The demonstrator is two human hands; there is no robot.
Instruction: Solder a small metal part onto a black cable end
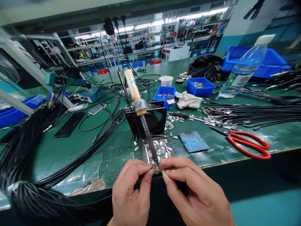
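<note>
A soldering iron (134,86) with a wooden handle is clamped tip-down in front of a black fan (151,117). Just below its tip, my left hand (133,188) pinches something small at the fingertips, too tiny to make out. Close beside it, my right hand (192,186) also has thumb and finger pressed together at the tip; what lies between them is hidden. Small metal connectors (162,149) are heaped on a plate right under the iron.
Bundles of black cable (77,166) lie at the left and more cables (258,111) at the right. Red-handled scissors (249,142), a blue sponge (193,142), a white glove (188,100), small blue bins (201,86) and a water bottle (245,69) stand around the green table (115,150).
</note>
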